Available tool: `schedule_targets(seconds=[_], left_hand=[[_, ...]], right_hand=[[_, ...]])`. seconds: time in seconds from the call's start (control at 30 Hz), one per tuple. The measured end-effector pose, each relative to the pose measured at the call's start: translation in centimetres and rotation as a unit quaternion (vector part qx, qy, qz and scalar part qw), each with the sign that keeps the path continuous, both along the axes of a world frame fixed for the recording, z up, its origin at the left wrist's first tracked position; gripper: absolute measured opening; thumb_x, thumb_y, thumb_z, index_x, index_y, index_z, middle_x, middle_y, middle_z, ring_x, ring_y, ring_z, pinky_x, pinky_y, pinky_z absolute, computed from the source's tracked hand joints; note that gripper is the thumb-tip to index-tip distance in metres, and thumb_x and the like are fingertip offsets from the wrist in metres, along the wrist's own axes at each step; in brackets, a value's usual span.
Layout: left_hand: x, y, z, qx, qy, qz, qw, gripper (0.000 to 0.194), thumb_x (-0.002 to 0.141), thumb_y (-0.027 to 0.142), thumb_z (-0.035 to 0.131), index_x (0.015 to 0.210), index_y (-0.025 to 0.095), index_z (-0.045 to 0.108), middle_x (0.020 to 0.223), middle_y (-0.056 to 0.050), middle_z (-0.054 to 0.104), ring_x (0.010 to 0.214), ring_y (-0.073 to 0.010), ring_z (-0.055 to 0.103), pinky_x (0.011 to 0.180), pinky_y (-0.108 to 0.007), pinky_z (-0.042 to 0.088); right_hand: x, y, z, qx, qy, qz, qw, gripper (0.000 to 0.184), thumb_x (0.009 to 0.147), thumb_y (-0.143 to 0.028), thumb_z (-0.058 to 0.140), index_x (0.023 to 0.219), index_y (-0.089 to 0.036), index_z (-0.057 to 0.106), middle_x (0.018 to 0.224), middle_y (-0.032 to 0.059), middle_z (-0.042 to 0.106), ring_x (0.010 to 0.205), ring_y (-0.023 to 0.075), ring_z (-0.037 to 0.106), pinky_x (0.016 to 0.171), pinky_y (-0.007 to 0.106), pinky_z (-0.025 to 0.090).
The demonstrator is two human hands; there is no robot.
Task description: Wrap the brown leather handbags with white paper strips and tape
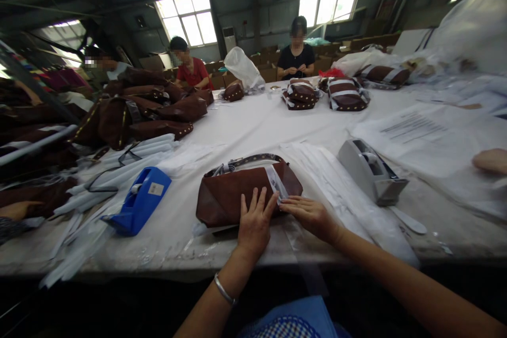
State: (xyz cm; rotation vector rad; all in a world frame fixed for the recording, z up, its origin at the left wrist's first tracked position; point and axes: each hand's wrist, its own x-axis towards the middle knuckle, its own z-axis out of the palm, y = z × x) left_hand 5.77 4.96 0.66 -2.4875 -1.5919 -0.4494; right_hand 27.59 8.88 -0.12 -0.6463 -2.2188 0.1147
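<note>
A brown leather handbag (pixel 233 190) with a studded strap lies flat on the white table (pixel 253 127) in front of me. My left hand (pixel 255 222) rests flat on the bag's near edge, fingers spread and stretched out. My right hand (pixel 309 214) lies beside it, fingers pressing a clear tape or plastic strip (pixel 276 182) that runs over the bag's front. A clear plastic sheet lies under the bag.
A blue tape dispenser (pixel 138 200) sits to the left, a grey one (pixel 370 171) to the right. Piles of brown bags (pixel 150 108) and wrapped bags (pixel 346 94) lie further back. Three people work at the far side. Another person's hand (pixel 491 160) shows at right.
</note>
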Motion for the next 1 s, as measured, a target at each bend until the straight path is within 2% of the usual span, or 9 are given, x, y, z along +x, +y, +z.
schedule_targets(seconds=[0.1, 0.2, 0.3, 0.4, 0.5, 0.6, 0.73, 0.9, 1.0], left_hand=[[0.1, 0.0, 0.0, 0.005, 0.022, -0.040, 0.999, 0.073, 0.090, 0.006, 0.040, 0.156, 0.030, 0.020, 0.163, -0.003, 0.024, 0.152, -0.0275, 0.015, 0.118, -0.069, 0.015], [-0.1, 0.0, -0.5, 0.002, 0.023, -0.062, 0.998, 0.071, 0.091, 0.008, 0.039, 0.156, 0.028, 0.020, 0.162, 0.000, 0.027, 0.153, -0.0245, 0.012, 0.119, -0.069, 0.009], [-0.3, 0.0, -0.9, 0.001, 0.013, -0.061, 0.998, 0.072, 0.091, 0.008, 0.039, 0.156, 0.030, 0.018, 0.160, 0.001, 0.030, 0.153, -0.0240, 0.013, 0.119, -0.069, 0.004], [-0.3, 0.1, -1.1, 0.004, 0.004, -0.059, 0.998, 0.071, 0.092, 0.009, 0.040, 0.156, 0.031, 0.019, 0.160, 0.002, 0.031, 0.152, -0.0235, 0.014, 0.120, -0.067, -0.001], [-0.2, 0.1, -1.2, 0.011, 0.005, -0.058, 0.998, 0.070, 0.092, 0.010, 0.039, 0.156, 0.031, 0.020, 0.160, 0.002, 0.030, 0.152, -0.0231, 0.014, 0.120, -0.065, -0.005], [-0.2, 0.1, -1.4, 0.019, 0.008, -0.060, 0.998, 0.071, 0.091, 0.010, 0.040, 0.156, 0.030, 0.019, 0.160, 0.001, 0.030, 0.152, -0.0236, 0.015, 0.120, -0.065, -0.005], [-0.3, 0.1, -1.5, 0.024, 0.005, -0.058, 0.998, 0.073, 0.090, 0.009, 0.042, 0.156, 0.030, 0.018, 0.160, 0.001, 0.032, 0.152, -0.0236, 0.016, 0.121, -0.065, -0.001], [-0.4, 0.2, -1.6, 0.024, -0.012, -0.064, 0.998, 0.070, 0.093, 0.013, 0.041, 0.156, 0.030, 0.018, 0.160, 0.004, 0.032, 0.152, -0.0220, 0.015, 0.121, -0.063, -0.004], [-0.5, 0.1, -1.7, 0.025, -0.016, -0.066, 0.997, 0.069, 0.092, 0.012, 0.041, 0.156, 0.029, 0.020, 0.160, 0.002, 0.031, 0.152, -0.0228, 0.015, 0.121, -0.063, -0.005]], right_hand=[[0.4, -0.2, 0.3, 0.028, -0.018, 0.042, 0.999, 0.038, 0.095, -0.008, 0.051, 0.125, -0.026, 0.066, 0.114, 0.0037, 0.074, 0.107, 0.0173, 0.070, 0.099, 0.036, 0.057], [0.6, 0.5, 1.7, -0.005, -0.030, 0.059, 0.998, 0.028, 0.094, -0.016, 0.057, 0.117, -0.027, 0.070, 0.103, 0.0016, 0.078, 0.098, 0.0176, 0.073, 0.095, 0.033, 0.058], [-0.3, 3.0, 4.0, -0.081, -0.012, -0.041, 0.996, 0.023, 0.096, -0.026, 0.055, 0.114, -0.027, 0.070, 0.103, 0.0038, 0.077, 0.099, 0.0193, 0.071, 0.095, 0.033, 0.056], [-2.4, 7.0, 5.8, -0.142, -0.040, -0.160, 0.976, 0.026, 0.094, -0.032, 0.058, 0.117, -0.023, 0.067, 0.122, 0.0075, 0.070, 0.116, 0.0225, 0.062, 0.104, 0.036, 0.048], [-4.4, 10.8, 6.3, -0.181, -0.143, -0.227, 0.946, 0.024, 0.085, -0.035, 0.065, 0.102, -0.018, 0.071, 0.130, 0.0112, 0.064, 0.129, 0.0286, 0.051, 0.113, 0.041, 0.037], [-5.3, 13.2, 5.9, -0.210, -0.185, -0.252, 0.926, 0.016, 0.083, -0.027, 0.062, 0.089, -0.017, 0.073, 0.120, 0.0130, 0.068, 0.122, 0.0294, 0.056, 0.107, 0.040, 0.041], [-4.5, 14.7, 5.4, -0.253, -0.201, -0.268, 0.908, 0.017, 0.082, -0.026, 0.061, 0.085, -0.018, 0.075, 0.096, 0.0108, 0.075, 0.093, 0.0255, 0.068, 0.086, 0.033, 0.051], [-3.2, 14.5, 5.2, -0.219, -0.199, -0.210, 0.932, 0.042, 0.088, -0.017, 0.051, 0.125, -0.028, 0.067, 0.128, 0.0012, 0.068, 0.117, 0.0189, 0.061, 0.099, 0.027, 0.045], [-2.8, 14.0, 5.1, -0.208, -0.228, -0.165, 0.937, 0.042, 0.083, -0.009, 0.053, 0.113, -0.030, 0.074, 0.118, -0.0004, 0.073, 0.109, 0.0194, 0.065, 0.097, 0.027, 0.047]])
